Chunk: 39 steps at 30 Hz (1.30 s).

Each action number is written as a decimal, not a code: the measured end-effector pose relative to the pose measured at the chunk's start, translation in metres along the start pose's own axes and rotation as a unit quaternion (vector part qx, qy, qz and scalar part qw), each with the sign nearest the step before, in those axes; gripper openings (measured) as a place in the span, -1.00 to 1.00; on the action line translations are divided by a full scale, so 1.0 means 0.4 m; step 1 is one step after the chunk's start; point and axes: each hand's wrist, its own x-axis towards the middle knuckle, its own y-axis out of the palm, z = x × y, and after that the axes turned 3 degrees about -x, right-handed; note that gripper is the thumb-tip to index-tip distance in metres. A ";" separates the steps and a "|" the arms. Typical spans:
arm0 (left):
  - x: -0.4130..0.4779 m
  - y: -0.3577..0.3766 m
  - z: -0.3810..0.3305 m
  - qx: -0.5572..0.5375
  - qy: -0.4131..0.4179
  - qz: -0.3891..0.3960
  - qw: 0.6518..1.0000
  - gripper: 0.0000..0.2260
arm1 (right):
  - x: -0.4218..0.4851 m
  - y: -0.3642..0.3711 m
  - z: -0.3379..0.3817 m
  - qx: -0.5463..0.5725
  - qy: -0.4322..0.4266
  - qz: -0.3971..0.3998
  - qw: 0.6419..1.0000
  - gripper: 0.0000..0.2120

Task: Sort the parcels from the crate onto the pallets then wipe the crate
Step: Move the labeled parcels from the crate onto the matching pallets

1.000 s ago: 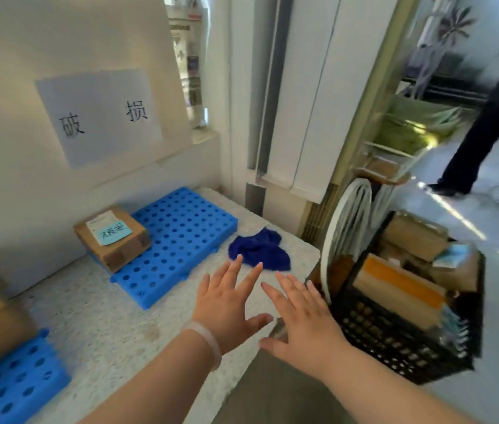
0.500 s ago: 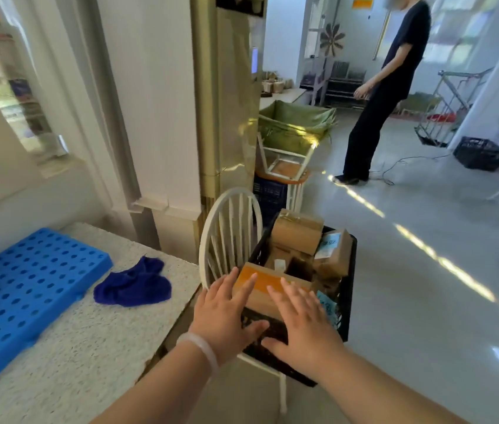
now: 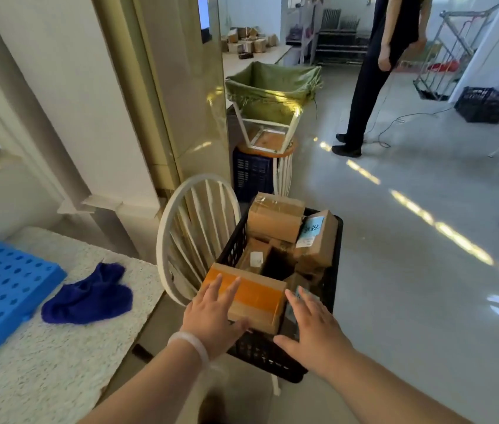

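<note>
A black plastic crate [image 3: 333,289] sits on a white chair [image 3: 193,228] and holds several cardboard parcels. Nearest me lies a parcel with an orange tape band [image 3: 257,293]. My left hand [image 3: 211,316] is open, fingers spread, resting on that parcel's near left corner. My right hand [image 3: 312,328] is open too, hovering at the parcel's right end over the crate rim. Behind them lie a plain brown parcel [image 3: 275,218] and a parcel with a blue note [image 3: 318,237]. A blue pallet [image 3: 0,289] lies on the speckled counter [image 3: 58,347] at left, with a dark blue cloth [image 3: 89,296] beside it.
A person in black [image 3: 376,71] stands on the floor at the back right. A green-lined bin [image 3: 272,87] sits on a stool behind the chair, over a dark blue crate [image 3: 251,175]. Another black crate [image 3: 483,104] and a metal rack stand far right.
My view has swung right from the counter and pallets to the crate. Both hands moved forward, and the left one now touches the orange-taped parcel.
</note>
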 end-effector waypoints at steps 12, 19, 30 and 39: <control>0.279 0.004 0.126 -0.072 -0.084 0.088 0.990 -0.32 | 0.237 0.050 0.057 0.155 0.186 0.072 0.968 -0.10; 0.330 0.037 0.158 -0.116 -0.108 0.135 0.978 -0.25 | 0.306 0.071 0.099 0.287 0.302 0.052 0.908 -0.11; 0.268 -0.027 0.090 -0.285 -0.167 -0.077 0.941 -0.22 | 0.244 -0.012 0.082 0.441 0.341 -0.073 0.827 -0.50; 0.119 -0.089 -0.041 -0.445 -0.145 -0.129 0.874 -0.48 | 0.089 -0.104 0.047 0.455 0.259 -0.149 0.839 -0.52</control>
